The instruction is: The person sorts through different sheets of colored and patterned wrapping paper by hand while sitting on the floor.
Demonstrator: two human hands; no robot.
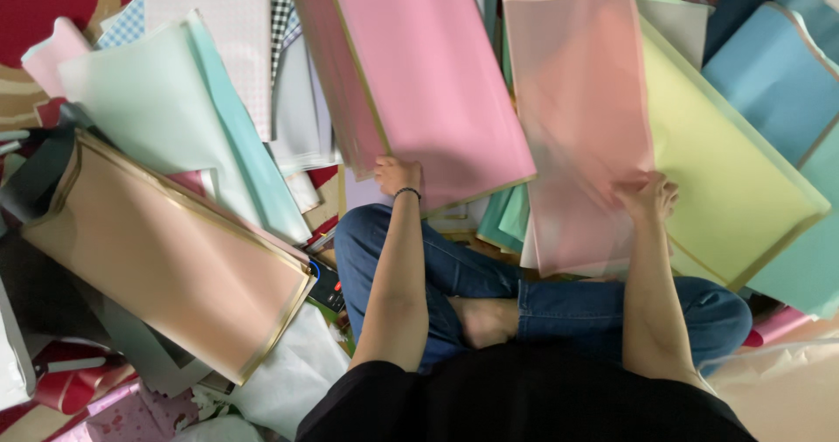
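Sheets of coloured wrapping paper lie overlapped across the floor around a seated person with crossed legs in blue jeans (559, 307). Largest nearby items: a tan sheet with gold edging (166, 258) at lower left, a yellow-green sheet (725, 189) at right, a mint sheet (157, 110) at upper left, and blue sheets (773, 75) at upper right. A pink sheet with a gold border (428, 84) stands centre, tilted; the left hand (398, 176) is at its lower edge, fingers curled closed on that edge. A translucent peach-pink sheet (581, 119), blurred, lies over the yellow-green sheet; the right hand (648, 197) holds it near its lower right side, fingers closed on the sheet. A dark bracelet (406, 193) circles the left wrist. A small black object (325, 286) sits just beside the left knee; its kind cannot be told.
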